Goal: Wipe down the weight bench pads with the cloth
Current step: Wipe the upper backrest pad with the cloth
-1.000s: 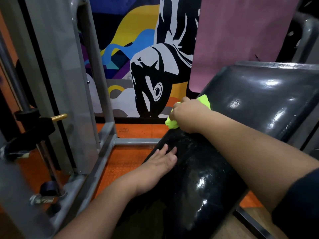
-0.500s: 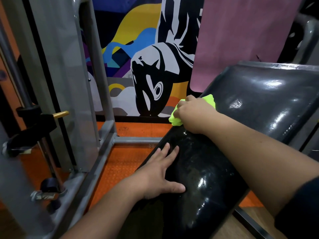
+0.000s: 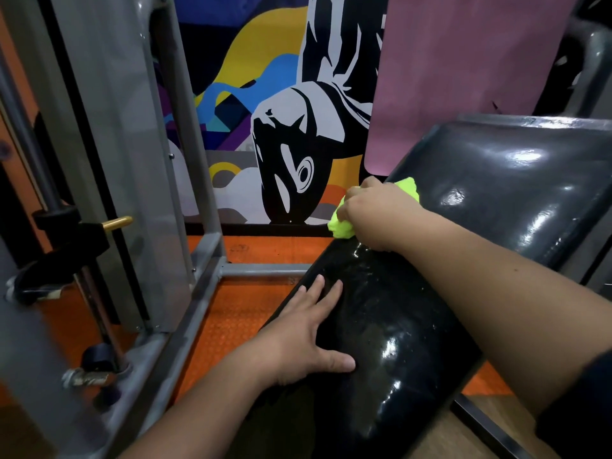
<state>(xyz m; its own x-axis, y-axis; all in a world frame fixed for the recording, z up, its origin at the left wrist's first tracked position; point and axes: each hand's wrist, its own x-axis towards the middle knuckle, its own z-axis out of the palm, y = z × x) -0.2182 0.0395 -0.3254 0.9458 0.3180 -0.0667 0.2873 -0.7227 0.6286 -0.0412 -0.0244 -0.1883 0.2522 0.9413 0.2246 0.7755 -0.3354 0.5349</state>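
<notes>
I've got the black seat pad (image 3: 381, 326) glossy below me, the back pad (image 3: 513, 180) angled up beyond it. My left hand (image 3: 304, 339) lies flat on the seat pad, fingers spread and straight. My right hand (image 3: 374, 213) clenches the lime cloth (image 3: 337, 226) at the seam between pads. The mural (image 3: 298, 127) behind may carry lettering; I can't read any.

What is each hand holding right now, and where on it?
The right hand grips the bunched green cloth around its middle. The left hand holds nothing, resting flat on the seat pad.
</notes>
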